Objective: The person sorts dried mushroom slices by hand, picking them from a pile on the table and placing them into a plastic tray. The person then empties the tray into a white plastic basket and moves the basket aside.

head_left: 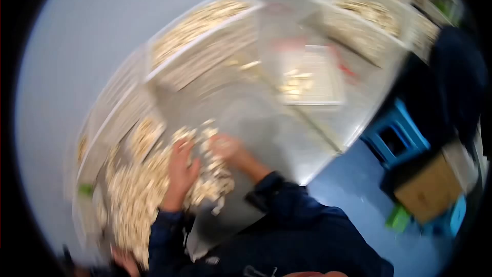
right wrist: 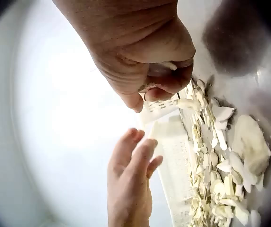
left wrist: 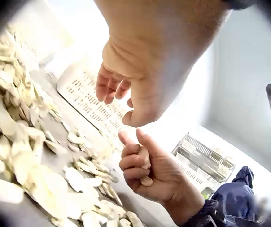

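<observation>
Pale, flat slices (head_left: 138, 195) that look like cut mushroom lie in a wide heap on the metal table. Over the near edge of the heap is my left hand (head_left: 182, 170), its fingers extended and loosely bent, with nothing in them; the right wrist view shows the same hand (right wrist: 130, 184) from its side. My right hand (head_left: 229, 150) is beside it, to the right. In the left wrist view its fingers curl round a few pale slices (left wrist: 146, 180), and a pale edge (right wrist: 169, 65) shows inside that fist in the right wrist view.
White slotted crates (head_left: 205, 36) full of slices line the table's far side, with another crate (head_left: 359, 25) at back right. A shallow white tray (head_left: 315, 95) holds several pieces. Another person's hand (head_left: 125, 260) shows at lower left. A blue stool (head_left: 394, 136) stands right.
</observation>
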Demonstrator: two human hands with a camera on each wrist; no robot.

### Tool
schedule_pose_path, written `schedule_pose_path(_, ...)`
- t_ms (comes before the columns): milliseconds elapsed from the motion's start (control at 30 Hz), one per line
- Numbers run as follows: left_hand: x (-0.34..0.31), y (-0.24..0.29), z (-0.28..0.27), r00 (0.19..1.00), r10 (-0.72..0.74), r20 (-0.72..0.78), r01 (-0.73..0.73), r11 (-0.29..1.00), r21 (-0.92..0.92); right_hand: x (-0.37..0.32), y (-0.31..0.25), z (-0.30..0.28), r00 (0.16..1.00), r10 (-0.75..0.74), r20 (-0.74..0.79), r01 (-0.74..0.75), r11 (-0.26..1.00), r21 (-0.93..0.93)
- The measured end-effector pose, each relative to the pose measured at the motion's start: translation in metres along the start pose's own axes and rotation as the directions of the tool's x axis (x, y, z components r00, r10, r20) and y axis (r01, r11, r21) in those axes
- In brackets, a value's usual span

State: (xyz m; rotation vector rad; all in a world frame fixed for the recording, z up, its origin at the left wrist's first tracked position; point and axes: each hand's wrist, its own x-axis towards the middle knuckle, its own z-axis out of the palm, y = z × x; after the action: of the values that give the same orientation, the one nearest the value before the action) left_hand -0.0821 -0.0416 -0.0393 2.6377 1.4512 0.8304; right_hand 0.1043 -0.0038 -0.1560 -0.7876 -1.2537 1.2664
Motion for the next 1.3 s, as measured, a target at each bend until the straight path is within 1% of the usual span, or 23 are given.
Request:
schedule_pose_path(33, -0.007, -0.001, -0.008, 0.999, -0.038, -0.007, 0.038, 0.999, 0.025, 0.001, -0.005, 0.001, 0.993, 0.113, -0.039, -0.114, 0.993, -0.027)
schedule_pose_path(67, -0.011, 0.003, -0.019, 0.987, -0.156, 0.036, 0.156, 0.988, 0.003, 0.003, -0.004, 0.002, 0.975, 0.203, -0.086, -0.206, 0.978, -0.02)
schedule_pose_path(100, -0.02, -0.004, -0.023, 0.984, -0.177, 0.033, 0.175, 0.983, 0.06, -0.002, -0.049, -0.002, 0.905, 0.415, -0.094, -0.408, 0.909, 0.089)
schedule_pose_path(133, -0.026, -0.014, -0.031, 0.982, -0.182, 0.043, 0.176, 0.979, 0.106, -0.001, -0.055, -0.004, 0.911, 0.404, -0.086, -0.381, 0.902, 0.201)
schedule_pose_path(200, -0.039, -0.022, -0.047, 0.956, -0.273, 0.112, 0.25, 0.951, 0.184, 0.0, -0.038, -0.005, 0.93, 0.355, -0.101, -0.294, 0.878, 0.377)
schedule_pose_path(233, -0.043, -0.025, -0.053, 0.94, -0.304, 0.157, 0.269, 0.94, 0.208, 0.001, -0.038, -0.003, 0.918, 0.39, -0.079, -0.326, 0.852, 0.41)
schedule_pose_path(300, -0.048, -0.039, -0.056, 0.948, -0.284, 0.145, 0.249, 0.943, 0.221, 0.002, -0.045, -0.003, 0.888, 0.455, -0.063, -0.376, 0.799, 0.469)
schedule_pose_path(367, -0.045, -0.049, -0.054, 0.953, -0.269, 0.142, 0.231, 0.943, 0.237, 0.002, -0.052, -0.003, 0.884, 0.466, -0.039, -0.39, 0.782, 0.487)
schedule_pose_path(400, -0.041, -0.053, -0.053, 0.967, -0.228, 0.117, 0.197, 0.953, 0.229, 0.001, -0.053, -0.003, 0.882, 0.47, -0.028, -0.396, 0.773, 0.495)
schedule_pose_path(433, -0.036, -0.067, -0.046, 0.962, -0.237, 0.136, 0.199, 0.949, 0.246, 0.0, -0.05, -0.005, 0.885, 0.465, -0.013, -0.389, 0.754, 0.53)
schedule_pose_path(500, -0.027, -0.112, -0.022, 0.95, -0.259, 0.176, 0.204, 0.938, 0.281, 0.0, -0.039, -0.009, 0.889, 0.457, 0.02, -0.376, 0.706, 0.6)
schedule_pose_path(600, -0.011, -0.159, 0.013, 0.908, -0.315, 0.275, 0.205, 0.909, 0.363, 0.001, -0.039, -0.012, 0.888, 0.46, -0.022, -0.356, 0.716, 0.6)
schedule_pose_path(733, 0.0, -0.161, 0.029, 0.956, -0.26, 0.138, 0.229, 0.952, 0.202, 0.002, -0.033, -0.015, 0.897, 0.442, -0.005, -0.341, 0.7, 0.628)
schedule_pose_path(800, 0.001, -0.139, 0.023, 0.974, -0.22, 0.051, 0.21, 0.967, 0.145, 0.002, -0.031, -0.015, 0.891, 0.455, -0.015, -0.35, 0.705, 0.617)
schedule_pose_path(900, 0.004, -0.136, 0.025, 0.97, -0.196, 0.141, 0.165, 0.964, 0.207, 0.002, -0.03, -0.015, 0.894, 0.448, -0.021, -0.35, 0.726, 0.592)
schedule_pose_path(933, 0.005, -0.136, 0.025, 0.935, -0.254, 0.248, 0.241, 0.967, 0.082, 0.001, -0.03, -0.016, 0.892, 0.452, -0.02, -0.354, 0.725, 0.591)
schedule_pose_path(1000, 0.013, -0.122, 0.01, 0.825, -0.31, 0.473, 0.416, 0.899, -0.136, 0.002, -0.034, -0.015, 0.888, 0.46, -0.019, -0.361, 0.721, 0.592)
schedule_pose_path(1100, 0.01, -0.129, 0.015, 0.848, -0.356, 0.393, 0.506, 0.764, -0.4, 0.002, -0.033, -0.014, 0.89, 0.456, -0.02, -0.358, 0.725, 0.589)
schedule_pose_path(1133, 0.011, -0.135, 0.017, 0.876, -0.388, 0.286, 0.465, 0.836, -0.291, 0.002, -0.033, -0.013, 0.888, 0.459, -0.025, -0.361, 0.731, 0.579)
schedule_pose_path(1200, 0.018, -0.146, 0.024, 0.923, -0.35, 0.161, 0.368, 0.924, -0.105, 0.002, -0.038, -0.012, 0.888, 0.459, -0.035, -0.365, 0.747, 0.555)
schedule_pose_path(1233, 0.021, -0.151, 0.027, 0.943, -0.317, 0.099, 0.32, 0.948, -0.005, 0.003, -0.038, -0.013, 0.89, 0.455, -0.028, -0.361, 0.742, 0.565)
schedule_pose_path(1267, 0.026, -0.151, 0.03, 0.929, -0.343, 0.142, 0.342, 0.939, 0.029, 0.003, -0.036, -0.013, 0.893, 0.45, -0.022, -0.357, 0.737, 0.574)
schedule_pose_path(1300, 0.028, -0.15, 0.035, 0.957, -0.27, 0.104, 0.265, 0.963, 0.055, 0.002, -0.035, -0.014, 0.895, 0.445, -0.016, -0.353, 0.732, 0.583)
